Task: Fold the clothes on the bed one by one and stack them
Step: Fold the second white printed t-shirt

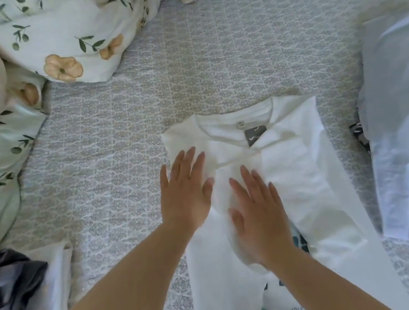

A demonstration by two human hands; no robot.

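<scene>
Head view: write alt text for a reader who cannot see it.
Both hands, left hand and right hand, press flat on a partly folded white T-shirt on a patterned bedspread. A floral duvet lies bunched at the far left; other clothes lie to the right.

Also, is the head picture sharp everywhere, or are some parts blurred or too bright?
Head view: the middle is fairly sharp, both flat hands, left hand and right hand, on the white shirt; the shirt is nearly overexposed, its folds faint; the pale clothes at the right edge are smeared; wide-angle bending shows near the edges.
</scene>
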